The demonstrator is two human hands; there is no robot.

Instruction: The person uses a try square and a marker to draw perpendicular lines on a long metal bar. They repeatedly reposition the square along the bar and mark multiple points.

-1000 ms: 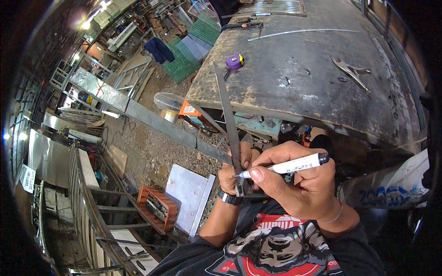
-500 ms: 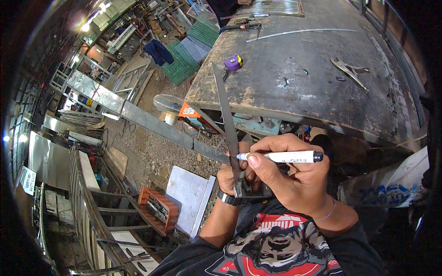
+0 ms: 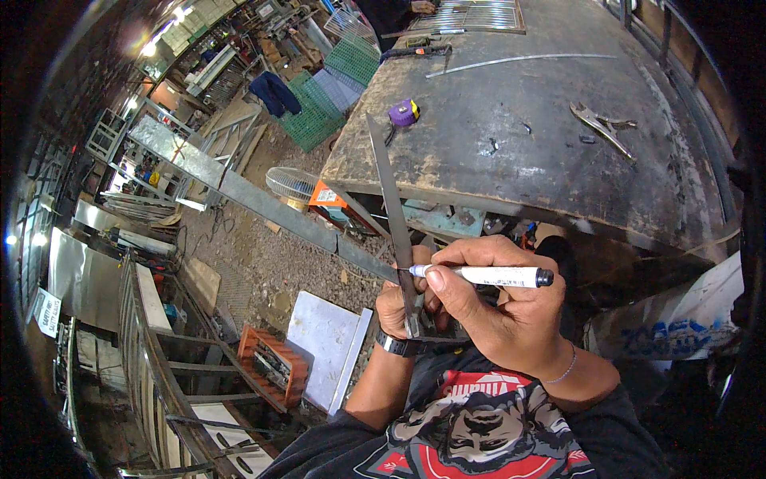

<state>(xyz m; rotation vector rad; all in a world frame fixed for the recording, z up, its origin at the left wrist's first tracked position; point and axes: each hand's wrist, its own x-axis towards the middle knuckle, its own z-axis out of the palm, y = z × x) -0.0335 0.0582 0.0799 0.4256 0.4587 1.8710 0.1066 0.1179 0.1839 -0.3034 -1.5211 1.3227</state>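
Nearest, one black shirt (image 3: pixel 479 423) with a red, white and grey print is worn, one dark watch (image 3: pixel 399 345) is strapped on the left wrist, and one thin bracelet (image 3: pixel 572 366) is worn on the right. By the left hand (image 3: pixel 390 310), whose fingers are closed, one try square (image 3: pixel 388 195) is gripped against the near end of one long flat metal bar (image 3: pixel 275 214); by the right hand (image 3: pixel 515 307), one white marker (image 3: pixel 488 276) is pinched between thumb and fingers. The marker's tip is held at the square's blade, near where bar and blade are crossed (whether the metal is touched cannot be told). Beyond, on one worn table (image 3: pixel 479 88), four things can be counted: one pair of locking pliers (image 3: pixel 602 132), one purple tape measure (image 3: pixel 404 112), one thin curved strip (image 3: pixel 519 61) and one barred metal grate (image 3: pixel 471 17). At the far edge, beside the grate, one co-worker's hand (image 3: pixel 423 6) is partly seen.
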